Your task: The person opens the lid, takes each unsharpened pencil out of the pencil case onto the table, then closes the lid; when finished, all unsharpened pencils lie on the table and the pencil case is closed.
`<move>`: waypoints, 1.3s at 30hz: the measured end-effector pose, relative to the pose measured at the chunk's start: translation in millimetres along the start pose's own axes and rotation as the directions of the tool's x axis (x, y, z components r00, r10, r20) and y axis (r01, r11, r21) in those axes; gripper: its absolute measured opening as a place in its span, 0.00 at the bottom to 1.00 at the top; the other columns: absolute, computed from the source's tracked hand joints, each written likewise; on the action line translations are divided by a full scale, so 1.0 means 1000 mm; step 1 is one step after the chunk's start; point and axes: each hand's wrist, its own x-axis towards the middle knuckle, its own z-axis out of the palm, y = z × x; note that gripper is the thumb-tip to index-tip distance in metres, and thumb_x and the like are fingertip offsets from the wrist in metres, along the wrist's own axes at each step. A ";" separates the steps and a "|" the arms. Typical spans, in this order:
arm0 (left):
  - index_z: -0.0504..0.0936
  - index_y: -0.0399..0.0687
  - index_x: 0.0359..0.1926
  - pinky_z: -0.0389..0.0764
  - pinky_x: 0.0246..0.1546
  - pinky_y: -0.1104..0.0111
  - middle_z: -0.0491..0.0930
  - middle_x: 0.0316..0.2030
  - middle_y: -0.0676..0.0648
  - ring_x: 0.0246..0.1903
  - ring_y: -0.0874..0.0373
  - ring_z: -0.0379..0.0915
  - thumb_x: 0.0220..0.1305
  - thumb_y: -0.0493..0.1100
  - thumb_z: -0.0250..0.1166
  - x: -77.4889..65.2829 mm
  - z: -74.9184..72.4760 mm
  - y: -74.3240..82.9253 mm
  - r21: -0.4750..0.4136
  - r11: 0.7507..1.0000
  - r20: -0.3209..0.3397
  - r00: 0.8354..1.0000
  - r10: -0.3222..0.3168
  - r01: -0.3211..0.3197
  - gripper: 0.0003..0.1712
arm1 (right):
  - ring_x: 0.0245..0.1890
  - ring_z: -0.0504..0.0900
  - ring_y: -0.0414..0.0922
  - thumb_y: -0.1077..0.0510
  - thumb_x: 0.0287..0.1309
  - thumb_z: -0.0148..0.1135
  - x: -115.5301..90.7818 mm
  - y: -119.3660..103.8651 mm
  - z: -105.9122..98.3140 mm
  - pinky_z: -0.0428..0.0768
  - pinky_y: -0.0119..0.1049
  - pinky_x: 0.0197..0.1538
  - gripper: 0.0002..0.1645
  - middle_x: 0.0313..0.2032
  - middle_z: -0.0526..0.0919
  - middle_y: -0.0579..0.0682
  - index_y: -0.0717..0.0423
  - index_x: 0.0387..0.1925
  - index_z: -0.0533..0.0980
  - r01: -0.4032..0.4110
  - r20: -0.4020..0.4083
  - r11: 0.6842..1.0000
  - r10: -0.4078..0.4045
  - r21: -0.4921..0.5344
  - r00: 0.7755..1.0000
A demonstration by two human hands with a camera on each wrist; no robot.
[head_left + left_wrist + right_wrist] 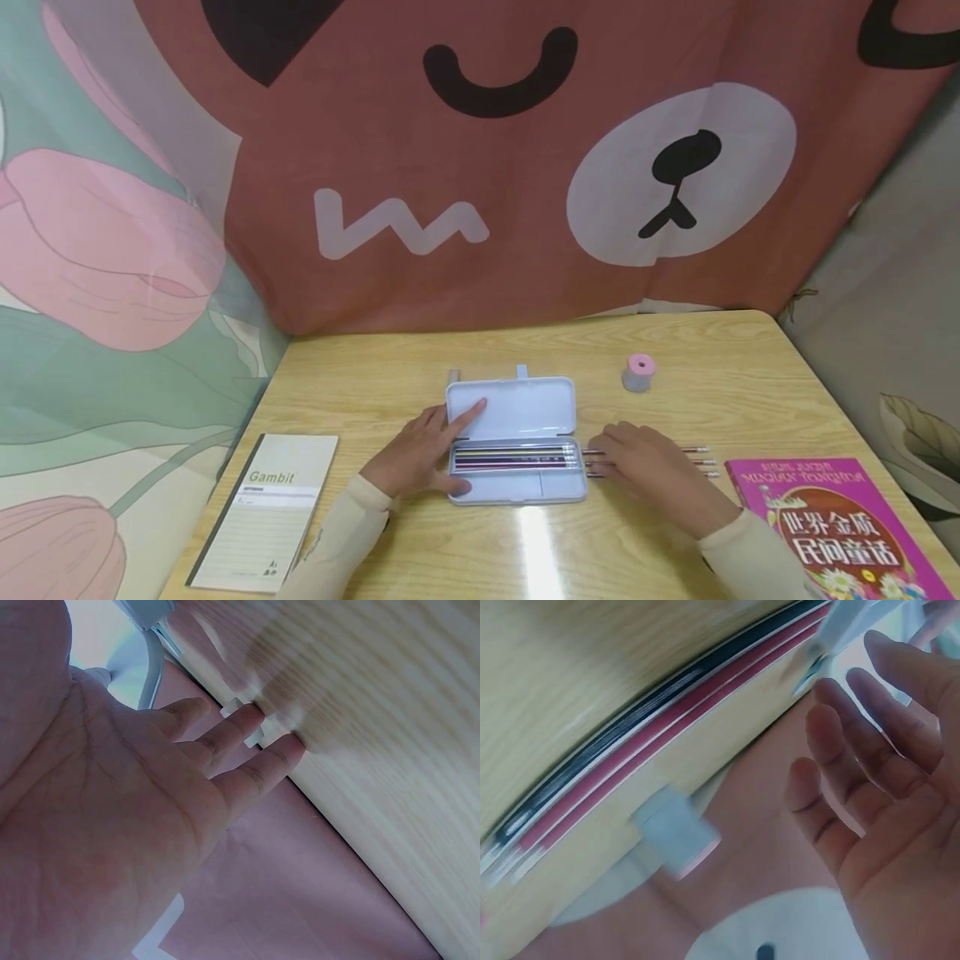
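Note:
An open white pencil case (501, 487) lies on the table, its lid (528, 408) tipped back and several pencils (510, 457) inside. My left hand (408, 457) is at its left side, index finger stretched over the lid's inner face and thumb at the front left corner. The other fingers extend behind the case in the left wrist view. Right of the case lie loose dark and red pencils (701, 462). Over their left ends is my right hand (648, 473). In the right wrist view its fingers (826, 739) are loosely bent with nothing between them, beside the pencils (622, 787).
A pink-topped pencil sharpener (638, 373) stands at the back right. A small pale block (453, 376) sits behind the case. To the left lies a notebook (262, 517), to the right a magenta book (840, 521). A printed cloth (420, 292) hangs behind the table.

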 end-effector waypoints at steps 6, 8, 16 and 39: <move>0.51 0.53 0.91 0.76 0.67 0.43 0.73 0.64 0.38 0.65 0.42 0.70 0.57 0.59 0.86 0.000 0.002 -0.001 -0.001 1.000 0.009 1.000 -0.016 0.016 0.71 | 0.46 0.84 0.43 0.54 0.73 0.72 0.026 -0.015 0.013 0.82 0.41 0.48 0.12 0.46 0.88 0.43 0.51 0.54 0.88 0.085 -0.024 0.996 -0.085 0.021 0.996; 0.51 0.54 0.91 0.75 0.67 0.43 0.73 0.63 0.38 0.65 0.42 0.70 0.57 0.59 0.86 0.001 0.002 -0.001 -0.002 1.000 0.011 1.000 -0.020 0.020 0.71 | 0.45 0.84 0.42 0.55 0.74 0.70 0.033 -0.020 0.016 0.81 0.40 0.47 0.09 0.45 0.88 0.41 0.50 0.52 0.88 0.101 -0.038 0.993 -0.099 0.053 0.994; 0.50 0.56 0.91 0.74 0.70 0.41 0.72 0.66 0.36 0.69 0.39 0.69 0.58 0.59 0.86 0.003 0.000 0.000 -0.004 1.000 0.023 0.999 -0.025 0.025 0.71 | 0.46 0.85 0.42 0.58 0.66 0.78 0.045 -0.031 0.024 0.82 0.41 0.49 0.12 0.45 0.91 0.41 0.48 0.51 0.89 0.098 -0.033 0.989 -0.094 0.115 0.995; 0.51 0.55 0.91 0.73 0.70 0.43 0.72 0.67 0.37 0.68 0.40 0.69 0.59 0.59 0.85 0.002 0.000 0.001 -0.013 0.999 0.022 0.999 -0.033 0.033 0.70 | 0.37 0.78 0.42 0.69 0.55 0.79 0.049 -0.035 0.042 0.74 0.36 0.39 0.16 0.37 0.82 0.43 0.49 0.40 0.88 0.088 -0.037 0.995 -0.089 -0.043 0.995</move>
